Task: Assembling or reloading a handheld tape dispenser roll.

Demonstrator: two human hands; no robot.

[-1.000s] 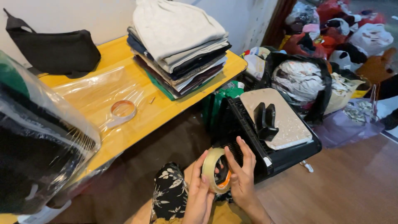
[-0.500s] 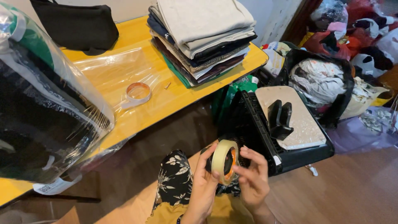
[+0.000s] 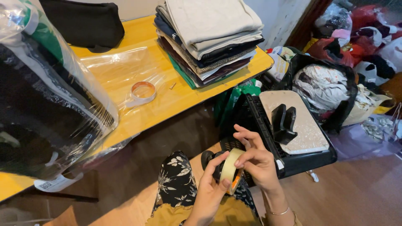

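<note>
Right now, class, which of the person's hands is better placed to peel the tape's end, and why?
Probably the right hand: its fingertips rest on the outer face of the tape roll, free to pick. The left hand cups and steadies the roll from below.

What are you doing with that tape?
A seated person holds a roll of tape in both hands over their lap. The left hand grips it from below, and the right hand picks at its rim with the fingertips. On the yellow table beside them lie another tape roll, a stack of folded clothes and clothes packed in clear plastic bags.
</note>
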